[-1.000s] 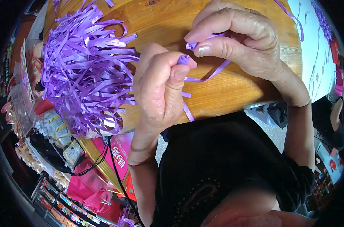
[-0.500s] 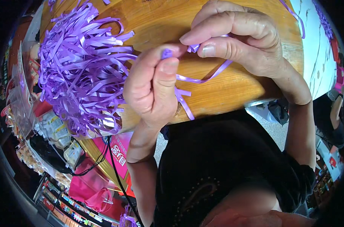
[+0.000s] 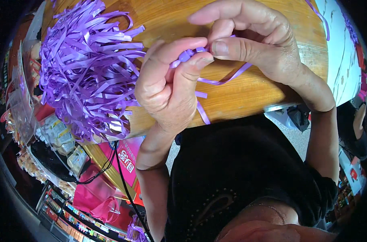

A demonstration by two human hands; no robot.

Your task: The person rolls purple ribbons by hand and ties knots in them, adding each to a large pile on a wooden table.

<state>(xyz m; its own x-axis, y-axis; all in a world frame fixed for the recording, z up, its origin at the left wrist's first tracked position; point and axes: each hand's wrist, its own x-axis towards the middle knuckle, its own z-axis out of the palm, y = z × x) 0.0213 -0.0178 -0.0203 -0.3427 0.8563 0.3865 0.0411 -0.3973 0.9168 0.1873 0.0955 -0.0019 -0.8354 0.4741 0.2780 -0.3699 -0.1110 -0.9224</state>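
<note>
Over the wooden table [image 3: 240,99], both of my hands work at one narrow purple satin ribbon [image 3: 186,55], which shows small folds or a knot. My left hand [image 3: 169,90] is closed, pinching the folded part between thumb and index finger. My right hand [image 3: 260,46] almost touches those fingertips; its thumb and a bent finger pinch the ribbon, while the index finger sticks out above. A loose length of ribbon loops below my right hand, and ends hang beside my left wrist. Left of my left hand lies a large heap of cut purple ribbons [image 3: 86,68].
The table's front edge runs close to my body. A white marbled surface [image 3: 340,60] adjoins on the right, with a ribbon strand near its border. Lower left are packaged goods [image 3: 56,135], a black cable [image 3: 124,177], a pink bag [image 3: 98,203] and stocked shelves.
My left hand has moved up and right to meet my right fingertips, bringing the ribbon's folded parts together. My right index finger has lifted away from the thumb.
</note>
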